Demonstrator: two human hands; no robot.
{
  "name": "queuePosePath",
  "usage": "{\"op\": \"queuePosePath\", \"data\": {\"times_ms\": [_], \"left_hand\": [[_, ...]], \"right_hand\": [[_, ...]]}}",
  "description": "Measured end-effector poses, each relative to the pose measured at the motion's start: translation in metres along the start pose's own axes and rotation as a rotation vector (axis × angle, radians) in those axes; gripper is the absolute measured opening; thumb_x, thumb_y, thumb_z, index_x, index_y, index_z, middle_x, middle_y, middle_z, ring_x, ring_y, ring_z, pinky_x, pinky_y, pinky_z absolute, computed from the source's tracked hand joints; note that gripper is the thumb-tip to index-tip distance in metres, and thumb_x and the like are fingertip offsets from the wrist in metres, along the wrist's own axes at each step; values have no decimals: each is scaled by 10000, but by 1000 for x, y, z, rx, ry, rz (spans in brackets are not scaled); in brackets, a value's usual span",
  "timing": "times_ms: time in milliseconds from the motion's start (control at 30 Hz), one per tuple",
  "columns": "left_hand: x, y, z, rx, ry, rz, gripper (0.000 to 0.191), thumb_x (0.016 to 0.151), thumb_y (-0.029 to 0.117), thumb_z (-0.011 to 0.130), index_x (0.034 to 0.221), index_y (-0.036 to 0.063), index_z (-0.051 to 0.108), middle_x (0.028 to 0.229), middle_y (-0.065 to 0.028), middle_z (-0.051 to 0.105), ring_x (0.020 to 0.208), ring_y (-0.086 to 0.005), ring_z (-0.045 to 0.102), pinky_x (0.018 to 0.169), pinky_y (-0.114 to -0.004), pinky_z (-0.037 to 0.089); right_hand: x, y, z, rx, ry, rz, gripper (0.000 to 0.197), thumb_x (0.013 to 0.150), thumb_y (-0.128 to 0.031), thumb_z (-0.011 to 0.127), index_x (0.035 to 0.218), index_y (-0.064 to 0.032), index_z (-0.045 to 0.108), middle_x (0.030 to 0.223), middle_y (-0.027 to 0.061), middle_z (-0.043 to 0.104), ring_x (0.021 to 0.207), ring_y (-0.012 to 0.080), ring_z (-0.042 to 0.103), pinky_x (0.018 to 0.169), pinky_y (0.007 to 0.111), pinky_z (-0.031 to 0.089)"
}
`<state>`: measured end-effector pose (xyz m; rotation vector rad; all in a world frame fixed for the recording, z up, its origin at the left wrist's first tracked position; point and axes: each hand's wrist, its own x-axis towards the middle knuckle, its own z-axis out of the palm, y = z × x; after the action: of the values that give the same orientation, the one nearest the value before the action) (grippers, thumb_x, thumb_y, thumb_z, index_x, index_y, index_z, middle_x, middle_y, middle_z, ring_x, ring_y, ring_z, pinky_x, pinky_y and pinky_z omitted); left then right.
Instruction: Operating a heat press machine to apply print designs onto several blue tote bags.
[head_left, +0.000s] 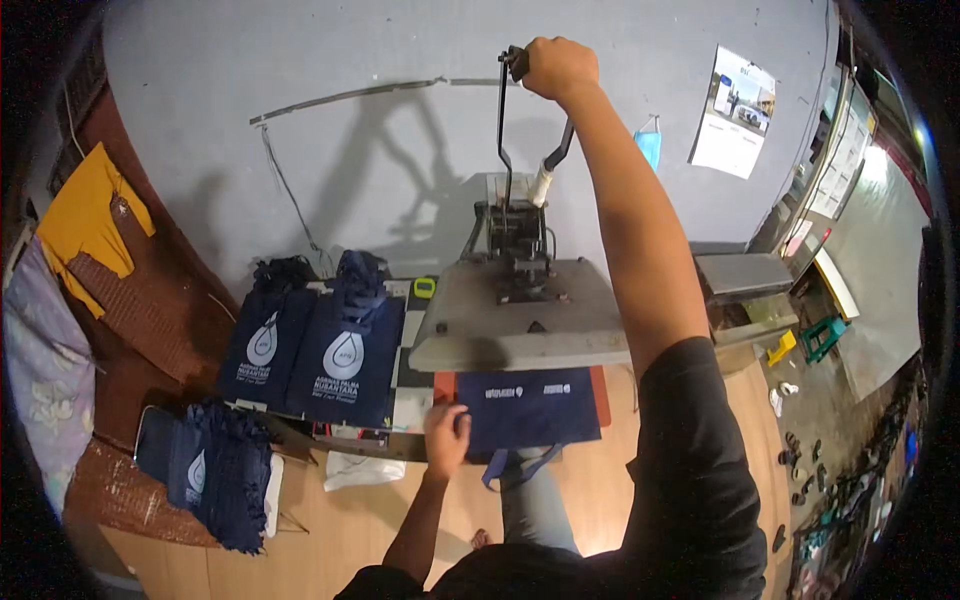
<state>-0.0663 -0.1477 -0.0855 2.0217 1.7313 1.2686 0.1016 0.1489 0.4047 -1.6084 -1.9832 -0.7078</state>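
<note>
My right hand (561, 67) is closed around the grip at the top of the lever of a heat press (525, 300). The press's grey upper plate is tilted up, above a dark blue fabric bag (529, 416). That bag lies flat on a red-orange pad (602, 394), with white print near the plate and its strap (525, 469) hanging over the front edge. My left hand (446, 442) is at the pad's left side beside the bag's edge, thumb apart from the fingers. Nothing shows in its grasp, though its palm side is partly hidden.
Two stacks of printed navy bags, a left one (262, 352) and a right one (349, 367), lie left of the press. More navy bags (217, 472) are heaped on a chair. A yellow-green device (424, 288) sits behind. A low grey cabinet (742, 277) stands right.
</note>
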Motion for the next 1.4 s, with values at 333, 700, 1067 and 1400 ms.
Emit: {"op": "queuePosePath", "data": {"times_ms": [333, 700, 1067, 1400], "left_hand": [[-31, -52, -32, -285, 512, -338, 279, 1002, 226, 477, 1075, -21, 586, 1046, -103, 614, 936, -173, 568, 852, -291, 447], [42, -24, -27, -432, 232, -461, 613, 923, 472, 574, 1236, -53, 524, 1207, -160, 588, 1117, -224, 553, 945, -311, 418], [7, -46, -10, -239, 30, -440, 720, 785, 589, 666, 1110, -51, 600, 976, -253, 670, 944, -359, 660, 832, -396, 494], [-6, -50, -8, -248, -76, -528, 686, 834, 535, 658, 1186, -45, 558, 959, -177, 679, 764, -241, 690, 632, -325, 535]], "right_hand": [[-111, -15, -32, 9, -165, -86, 329, 701, -277, 609, 947, -84, 712, 947, 167, 700, 894, 333, 681, 790, 409, 547], [-246, -29, -29, 93, -331, -141, 348, 667, -267, 622, 917, -39, 701, 966, 189, 688, 899, 325, 681, 796, 412, 542], [-334, -34, 4, 199, -542, -135, 228, 655, -229, 616, 791, -75, 714, 860, 166, 701, 837, 316, 693, 760, 412, 548], [-375, -48, 42, 187, -656, -102, 229, 671, -224, 616, 810, -75, 720, 878, 161, 707, 862, 296, 697, 750, 391, 557]]}}
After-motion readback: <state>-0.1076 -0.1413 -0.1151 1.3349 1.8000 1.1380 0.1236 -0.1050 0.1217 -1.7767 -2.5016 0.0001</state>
